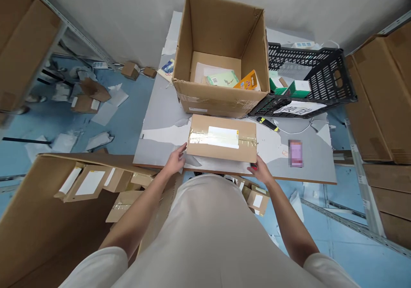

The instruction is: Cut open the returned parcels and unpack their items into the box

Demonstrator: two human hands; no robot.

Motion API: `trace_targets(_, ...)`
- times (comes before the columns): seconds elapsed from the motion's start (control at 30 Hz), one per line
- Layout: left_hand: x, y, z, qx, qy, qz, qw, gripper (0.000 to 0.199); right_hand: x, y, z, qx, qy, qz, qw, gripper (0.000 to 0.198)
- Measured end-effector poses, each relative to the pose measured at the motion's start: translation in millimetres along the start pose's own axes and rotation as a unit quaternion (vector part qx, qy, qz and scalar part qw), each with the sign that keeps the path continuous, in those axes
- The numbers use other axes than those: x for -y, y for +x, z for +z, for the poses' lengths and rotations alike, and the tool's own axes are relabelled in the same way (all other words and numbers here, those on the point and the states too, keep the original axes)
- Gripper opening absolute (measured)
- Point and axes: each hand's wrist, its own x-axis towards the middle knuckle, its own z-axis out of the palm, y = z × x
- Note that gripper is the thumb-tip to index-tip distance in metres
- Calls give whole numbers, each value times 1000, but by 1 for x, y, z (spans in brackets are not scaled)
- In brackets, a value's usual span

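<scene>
A sealed cardboard box (199, 136) with clear tape and a white label (224, 137) lies lengthwise at the front of the work table. Beside its left front corner is my left hand (175, 160), fingers stretched out, with the fingertips at the box's edge. My right hand (261, 171) is at the right front corner, fingers curled round a small red and black object (253, 166) whose kind I cannot make out. Behind the box stands a large open carton (221, 102) with a green-white packet (223, 79) and an orange packet (248, 81) inside.
A black plastic crate (334, 82) holding green-white boxes stands at the right. In front of it lies a yellow-black box cutter (268, 124) near a white cable. A big carton (41, 202) with several labelled parcels is at lower left. Shelving with cartons (369, 99) flanks the table (160, 127).
</scene>
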Motion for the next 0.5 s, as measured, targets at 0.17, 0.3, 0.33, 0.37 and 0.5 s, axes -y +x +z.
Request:
trace_targets(0.17,-2,0,14,20,-10,25,999,62,3,2,25,-31,57,10,998,65)
trace_targets(0.3,-17,6,17,-14,-18,28,999,54,16,8,20,-39,74,7,996,59)
trace_targets(0.33,-23,7,14,-21,-7,32,999,53,22,10,14,-47,51,6,998,56)
trace_targets(0.37,-30,9,11,-32,10,38,999,53,30,13,8,-57,20,6,998,53)
trace_targets(0.5,-59,20,4,-92,135,42,986,48,62,32,-12,-86,-160,34,983,58)
